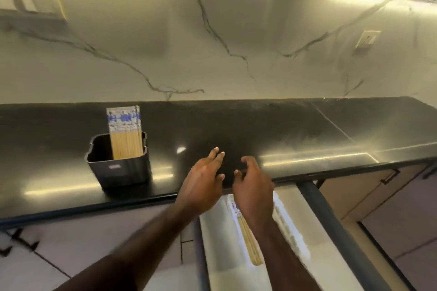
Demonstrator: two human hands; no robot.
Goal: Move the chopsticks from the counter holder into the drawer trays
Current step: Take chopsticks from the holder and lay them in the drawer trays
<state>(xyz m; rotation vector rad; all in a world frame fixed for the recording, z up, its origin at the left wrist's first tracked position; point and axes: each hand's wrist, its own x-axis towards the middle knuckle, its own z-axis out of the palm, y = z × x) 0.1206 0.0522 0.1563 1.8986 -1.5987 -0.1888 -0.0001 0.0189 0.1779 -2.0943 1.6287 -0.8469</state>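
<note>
Task partly done: few chopsticks [248,238] already lie in white drawer tray [217,243], near right. Most remain upright in dark holder [119,168] on counter [260,130], left. Left hand [201,184] fingers straight, empty; right hand [253,186] loosely curled, empty, above counter edge.

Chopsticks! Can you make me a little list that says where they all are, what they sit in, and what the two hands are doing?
holder: dark holder standing on the black counter
chopsticks in holder: a bundle upright, patterned tops sticking out
chopsticks in drawer: a few lying in a white tray of the open drawer
left hand: empty, fingers stretched over the counter edge
right hand: empty, fingers loosely curled, above the drawer
job: partly done
</note>
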